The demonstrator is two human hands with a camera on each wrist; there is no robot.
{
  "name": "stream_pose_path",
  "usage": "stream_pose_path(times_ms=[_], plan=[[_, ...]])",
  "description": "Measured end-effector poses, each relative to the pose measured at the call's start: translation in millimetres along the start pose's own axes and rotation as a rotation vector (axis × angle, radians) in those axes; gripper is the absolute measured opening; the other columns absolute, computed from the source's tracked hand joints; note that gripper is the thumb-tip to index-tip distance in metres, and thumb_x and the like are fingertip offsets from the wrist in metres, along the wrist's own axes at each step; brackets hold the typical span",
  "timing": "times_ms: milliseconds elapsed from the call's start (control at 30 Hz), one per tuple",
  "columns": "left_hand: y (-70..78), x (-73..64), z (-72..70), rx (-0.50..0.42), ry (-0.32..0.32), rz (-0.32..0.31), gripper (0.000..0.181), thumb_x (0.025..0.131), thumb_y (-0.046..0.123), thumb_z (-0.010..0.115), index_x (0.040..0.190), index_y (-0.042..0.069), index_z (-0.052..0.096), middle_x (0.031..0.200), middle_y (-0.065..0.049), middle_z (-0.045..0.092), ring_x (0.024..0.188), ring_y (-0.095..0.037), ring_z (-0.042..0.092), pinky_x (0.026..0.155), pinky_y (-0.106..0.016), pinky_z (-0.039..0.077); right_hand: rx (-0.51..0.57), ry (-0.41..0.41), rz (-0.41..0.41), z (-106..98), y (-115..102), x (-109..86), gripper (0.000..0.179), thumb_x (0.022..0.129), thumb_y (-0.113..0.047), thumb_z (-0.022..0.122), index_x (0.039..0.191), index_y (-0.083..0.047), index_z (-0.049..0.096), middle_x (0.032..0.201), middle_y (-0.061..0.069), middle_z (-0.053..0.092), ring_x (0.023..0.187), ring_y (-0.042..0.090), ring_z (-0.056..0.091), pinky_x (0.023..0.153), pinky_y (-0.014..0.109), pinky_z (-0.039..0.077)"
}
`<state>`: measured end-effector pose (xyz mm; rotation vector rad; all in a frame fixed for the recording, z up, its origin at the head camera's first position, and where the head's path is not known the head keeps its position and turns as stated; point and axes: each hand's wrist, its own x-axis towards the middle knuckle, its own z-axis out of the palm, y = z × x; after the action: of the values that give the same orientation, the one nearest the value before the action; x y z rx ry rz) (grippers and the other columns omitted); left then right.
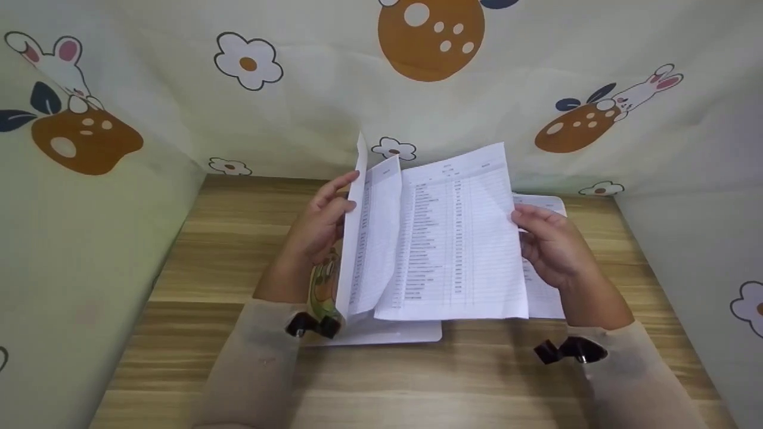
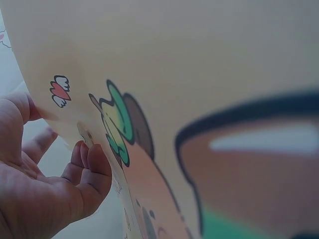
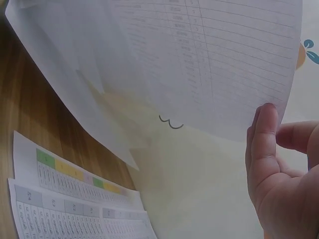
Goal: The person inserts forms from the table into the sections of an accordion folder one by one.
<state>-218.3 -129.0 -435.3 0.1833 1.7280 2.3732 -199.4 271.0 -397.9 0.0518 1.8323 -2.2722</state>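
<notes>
In the head view my left hand [image 1: 319,223] grips the raised left edge of a folder or booklet cover [image 1: 325,283]. Its outer face, with a cartoon print, fills much of the left wrist view. Inside it stands a curled printed sheet [image 1: 381,226]. My right hand [image 1: 554,247] pinches the right edge of another printed sheet [image 1: 462,238], tilted up and covered in rows and columns of small text. Thumb and fingers meet at that edge in the right wrist view. How the sheets join the cover is hidden.
More printed papers [image 1: 545,301] lie behind the held sheet on the right; colored header cells [image 3: 65,164] show on one. A white rounded-corner piece [image 1: 393,333] lies on the wooden table [image 1: 226,357] beneath. Patterned fabric [image 1: 316,89] encloses the back and sides.
</notes>
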Motion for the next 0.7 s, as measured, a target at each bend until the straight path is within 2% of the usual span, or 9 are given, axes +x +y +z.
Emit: stream_pose_path(times_ms=[267, 533, 700], plan=[[-0.4, 0.3, -0.6, -0.005, -0.005, 0.015, 0.056, 0.106, 0.013, 0.051, 0.160, 0.026, 0.049, 0.163, -0.021, 0.047, 0.132, -0.047, 0.060, 0.094, -0.040, 0.063, -0.015, -0.036, 0.038, 8, 4, 4.4, 0.020, 0.108, -0.013, 0.061, 0.112, -0.017, 0.080, 0.102, -0.002, 0.080, 0.084, 0.011, 0.075, 0.071, 0.023, 0.063], [-0.6, 1.2, 2.4, -0.005, 0.014, -0.002, 0.058, 0.104, 0.011, 0.051, 0.160, 0.025, 0.050, 0.161, -0.025, 0.047, 0.126, -0.042, 0.063, 0.092, -0.037, 0.061, -0.010, -0.047, 0.059, 17, 9, 12.1, 0.020, 0.109, -0.013, 0.058, 0.112, -0.018, 0.078, 0.101, -0.003, 0.080, 0.085, 0.010, 0.076, 0.072, 0.024, 0.063], [0.3, 0.8, 3.6, 0.004, 0.004, 0.000, 0.057, 0.105, 0.011, 0.051, 0.160, 0.026, 0.050, 0.161, -0.024, 0.047, 0.128, -0.044, 0.062, 0.093, -0.038, 0.061, -0.016, -0.054, 0.058, 20, 9, 17.3, 0.019, 0.109, -0.017, 0.061, 0.115, -0.017, 0.079, 0.104, -0.001, 0.081, 0.088, 0.012, 0.077, 0.074, 0.025, 0.064]])
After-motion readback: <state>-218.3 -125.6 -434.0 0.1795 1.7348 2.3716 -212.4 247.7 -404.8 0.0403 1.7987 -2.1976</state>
